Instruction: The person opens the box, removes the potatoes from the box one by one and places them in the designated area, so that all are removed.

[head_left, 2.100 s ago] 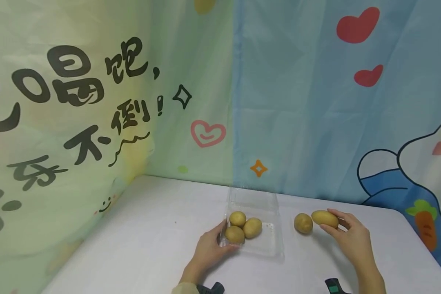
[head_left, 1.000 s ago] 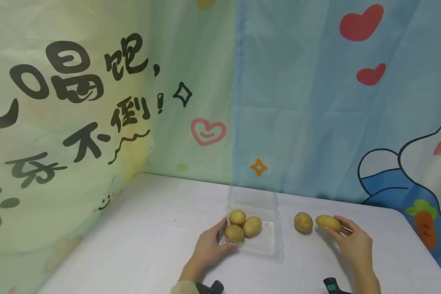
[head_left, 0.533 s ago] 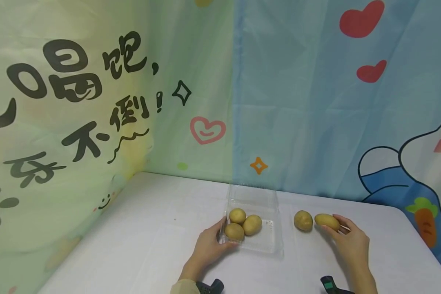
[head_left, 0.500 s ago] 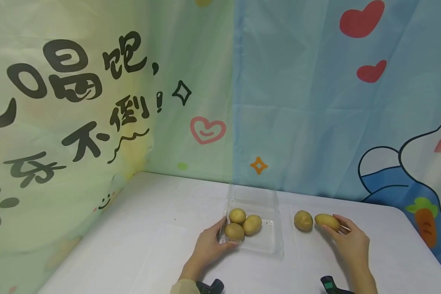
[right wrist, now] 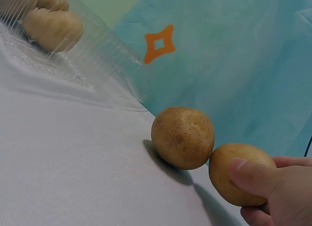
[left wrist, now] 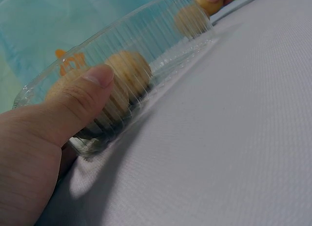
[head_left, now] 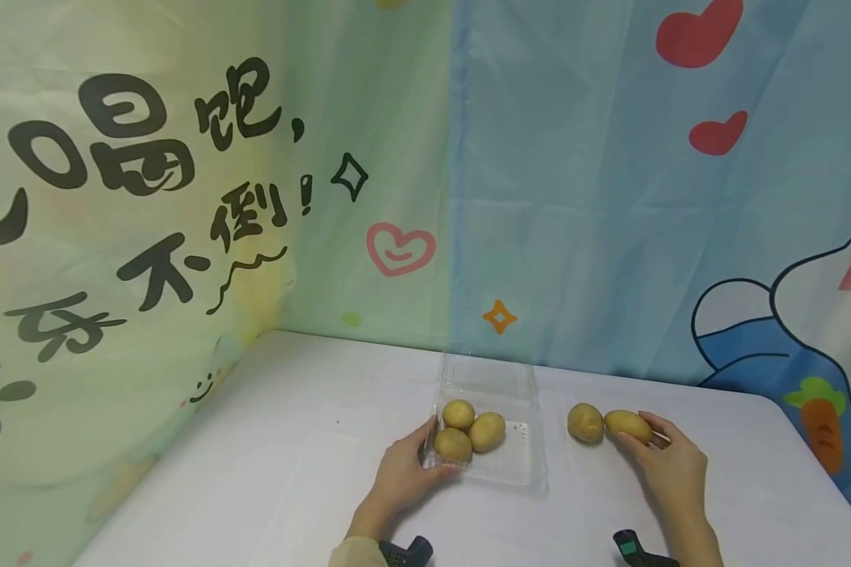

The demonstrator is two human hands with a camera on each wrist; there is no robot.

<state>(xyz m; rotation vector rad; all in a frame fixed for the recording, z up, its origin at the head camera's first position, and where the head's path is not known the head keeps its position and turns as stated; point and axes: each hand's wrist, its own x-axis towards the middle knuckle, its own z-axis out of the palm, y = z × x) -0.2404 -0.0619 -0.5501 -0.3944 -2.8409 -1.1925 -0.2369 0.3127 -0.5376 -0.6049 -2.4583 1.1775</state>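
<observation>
My left hand (head_left: 406,476) grips the near left corner of a clear plastic clamshell box (head_left: 514,466), its thumb (left wrist: 85,97) pressed along the ribbed front wall. Three potatoes (head_left: 487,431) sit together in the box's left part, partly seen through the wall in the left wrist view. To the right of the box, my right hand (head_left: 674,465) pinches a long yellow potato (head_left: 627,426) between thumb and fingers. One end of it is right at the side of a rounder, browner potato (right wrist: 183,138) that rests on the table.
The box's lid (head_left: 485,379) lies folded back towards the rear curtain (head_left: 574,236). A white cloth covers the table (head_left: 276,441). Printed curtains stand along the back and left edges. Dark wrist devices (head_left: 641,550) show below both hands.
Over the last second my right hand has drifted slightly left with its potato, narrowing the gap to the loose potato. The left hand keeps its grip on the box, which stays in place.
</observation>
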